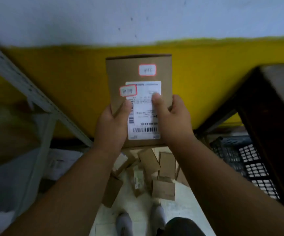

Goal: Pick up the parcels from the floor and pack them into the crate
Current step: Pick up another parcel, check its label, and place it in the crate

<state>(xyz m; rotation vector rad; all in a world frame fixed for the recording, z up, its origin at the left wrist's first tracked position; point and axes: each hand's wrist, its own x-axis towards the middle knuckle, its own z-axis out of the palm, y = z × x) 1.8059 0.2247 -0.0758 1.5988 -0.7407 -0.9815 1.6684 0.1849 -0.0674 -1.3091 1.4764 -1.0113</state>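
Observation:
I hold a brown cardboard parcel (137, 72) up in front of me, well above the floor. It bears a white shipping label with a barcode and two small red-edged stickers. My left hand (112, 123) grips its lower left edge, thumb on the front face. My right hand (173, 116) grips the lower right edge, thumb pressed on the label. Several more brown parcels (163, 186) lie scattered on the pale floor below my hands. A dark plastic crate (236, 155) with mesh walls stands on the floor at the right.
A grey metal shelf frame (35, 97) slants along the left, with a white bag (59, 162) at its foot. A dark wooden table (274, 103) overhangs the crate on the right. A yellow and white wall (69, 74) is ahead. My feet (141, 220) stand near the parcels.

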